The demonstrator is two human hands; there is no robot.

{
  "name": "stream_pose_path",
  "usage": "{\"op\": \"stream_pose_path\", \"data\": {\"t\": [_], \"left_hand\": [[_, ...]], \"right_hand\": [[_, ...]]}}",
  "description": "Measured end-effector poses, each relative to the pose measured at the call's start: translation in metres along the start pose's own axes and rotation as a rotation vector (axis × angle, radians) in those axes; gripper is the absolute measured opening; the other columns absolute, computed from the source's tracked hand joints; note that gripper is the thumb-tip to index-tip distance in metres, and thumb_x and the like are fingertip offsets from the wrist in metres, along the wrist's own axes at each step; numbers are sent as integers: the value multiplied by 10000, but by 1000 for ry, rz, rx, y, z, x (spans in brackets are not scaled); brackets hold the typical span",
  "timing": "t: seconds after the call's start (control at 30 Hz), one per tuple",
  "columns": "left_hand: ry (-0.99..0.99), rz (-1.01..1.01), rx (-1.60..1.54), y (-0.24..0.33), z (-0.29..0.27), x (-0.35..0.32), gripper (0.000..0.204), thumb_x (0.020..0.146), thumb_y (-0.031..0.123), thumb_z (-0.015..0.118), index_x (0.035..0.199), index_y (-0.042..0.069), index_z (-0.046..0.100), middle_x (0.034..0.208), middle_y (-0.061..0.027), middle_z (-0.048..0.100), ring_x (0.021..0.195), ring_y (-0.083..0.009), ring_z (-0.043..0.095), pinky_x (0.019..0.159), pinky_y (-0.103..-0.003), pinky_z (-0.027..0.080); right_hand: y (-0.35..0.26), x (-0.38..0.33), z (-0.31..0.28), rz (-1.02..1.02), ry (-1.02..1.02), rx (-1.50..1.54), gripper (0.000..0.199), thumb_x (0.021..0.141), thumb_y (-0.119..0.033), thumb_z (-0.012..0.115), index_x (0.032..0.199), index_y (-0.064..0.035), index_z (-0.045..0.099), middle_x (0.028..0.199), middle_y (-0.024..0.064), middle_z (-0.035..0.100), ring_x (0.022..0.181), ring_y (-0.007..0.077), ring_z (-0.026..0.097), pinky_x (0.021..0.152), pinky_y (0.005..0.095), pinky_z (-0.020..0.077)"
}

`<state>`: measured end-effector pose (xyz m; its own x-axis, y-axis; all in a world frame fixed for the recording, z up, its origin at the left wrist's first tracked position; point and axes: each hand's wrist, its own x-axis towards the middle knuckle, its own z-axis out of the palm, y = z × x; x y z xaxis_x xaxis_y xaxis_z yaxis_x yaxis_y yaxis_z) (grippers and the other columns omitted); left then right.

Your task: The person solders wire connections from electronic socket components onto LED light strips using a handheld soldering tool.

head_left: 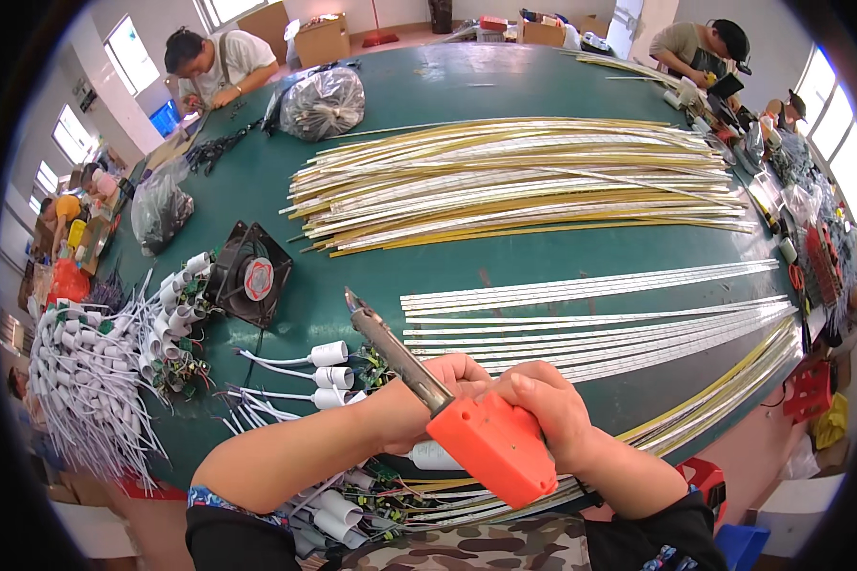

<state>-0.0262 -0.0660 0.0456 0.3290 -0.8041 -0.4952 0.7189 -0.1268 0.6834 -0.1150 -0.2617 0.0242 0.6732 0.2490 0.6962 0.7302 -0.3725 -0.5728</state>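
A soldering gun with an orange-red body (493,449) and a long metal barrel lies across the middle, its tip pointing up and left. My right hand (557,411) is closed round the far right side of that body. Behind the barrel is my left hand (402,411), fingers curled close to the right hand's; what they pinch is hidden by the gun. Beside the left forearm lie white plastic cylinders (329,354) with white wires and small green circuit boards. Beyond both hands several thin silvery strips (581,289) lie side by side on the green table (352,285).
A large pile of white and yellow strips (524,181) covers the table's middle. To the left stand a black fan (249,276) and a heap of wired white cylinders (90,381). Filled plastic bags (322,103) lie farther back. Other people (221,67) work at the table's far edges.
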Motion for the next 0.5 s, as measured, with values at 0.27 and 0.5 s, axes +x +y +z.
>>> {"op": "stream_pose_path", "data": {"t": [0.27, 0.5], "left_hand": [[5, 2, -4, -3, 0, 3, 170, 1026, 190, 600, 1157, 84, 581, 938, -39, 653, 742, -103, 627, 628, -246, 521], [-229, 59, 48, 7, -12, -12, 307, 1015, 168, 608, 1293, 81, 513, 1063, -74, 660, 925, -125, 642, 725, -281, 529]], "right_hand": [[6, -29, 7, 65, 108, 66, 644, 818, -10, 732, 1389, -49, 439, 980, 99, 672, 853, 263, 658, 756, 384, 547], [-21, -3, 2, 863, 344, 775, 294, 847, 53, 728, 1101, -13, 597, 960, 37, 646, 867, 122, 649, 787, 283, 542]]}}
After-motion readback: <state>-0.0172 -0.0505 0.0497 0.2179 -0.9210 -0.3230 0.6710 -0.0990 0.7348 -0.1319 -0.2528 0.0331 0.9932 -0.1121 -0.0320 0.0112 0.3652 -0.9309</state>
